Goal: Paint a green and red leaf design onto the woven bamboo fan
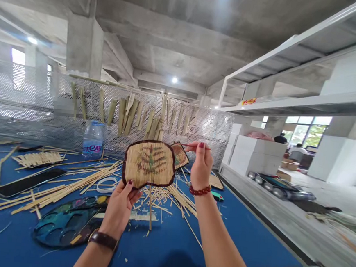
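Note:
A woven straw-coloured panel [160, 159] with a dark brown bound edge and a painted green and reddish leafy pattern is held up above the table. My left hand [122, 205] grips its lower left edge, thumb on the front. My right hand [202, 164], raised to the right of the panel, pinches a thin reddish-brown stick [187, 145] that points left toward the panel's upper right corner. A blue paint palette [56, 222] lies on the table at the lower left, partly behind my left arm.
Loose bamboo strips [78, 179] cover much of the blue table [169, 248]. A water bottle [93, 141], a dark flat slab [30, 182] and a white tape ring [106, 184] stand or lie leftward. A perforated metal screen [211, 132] backs the table; shelving [303, 105] rises right.

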`<state>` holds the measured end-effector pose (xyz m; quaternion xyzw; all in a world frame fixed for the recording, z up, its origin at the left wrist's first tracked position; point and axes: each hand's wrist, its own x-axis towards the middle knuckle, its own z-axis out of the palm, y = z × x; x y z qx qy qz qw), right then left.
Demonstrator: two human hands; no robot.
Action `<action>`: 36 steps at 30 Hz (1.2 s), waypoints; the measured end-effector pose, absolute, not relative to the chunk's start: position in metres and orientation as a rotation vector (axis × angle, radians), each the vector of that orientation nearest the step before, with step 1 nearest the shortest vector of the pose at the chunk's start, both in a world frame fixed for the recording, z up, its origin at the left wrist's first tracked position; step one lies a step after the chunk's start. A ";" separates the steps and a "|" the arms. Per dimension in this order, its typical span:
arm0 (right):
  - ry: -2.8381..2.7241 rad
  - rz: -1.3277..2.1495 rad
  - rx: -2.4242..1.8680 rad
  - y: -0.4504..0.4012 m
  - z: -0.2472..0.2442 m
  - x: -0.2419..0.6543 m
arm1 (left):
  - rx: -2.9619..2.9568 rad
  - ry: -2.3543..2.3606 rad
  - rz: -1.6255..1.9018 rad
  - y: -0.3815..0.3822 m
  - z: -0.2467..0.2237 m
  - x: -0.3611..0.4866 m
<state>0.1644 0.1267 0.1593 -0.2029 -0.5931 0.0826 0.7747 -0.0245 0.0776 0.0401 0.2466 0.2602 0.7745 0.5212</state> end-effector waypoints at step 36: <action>-1.495 -0.106 -0.530 0.138 0.114 0.137 | 0.674 0.709 1.890 0.076 0.033 -0.030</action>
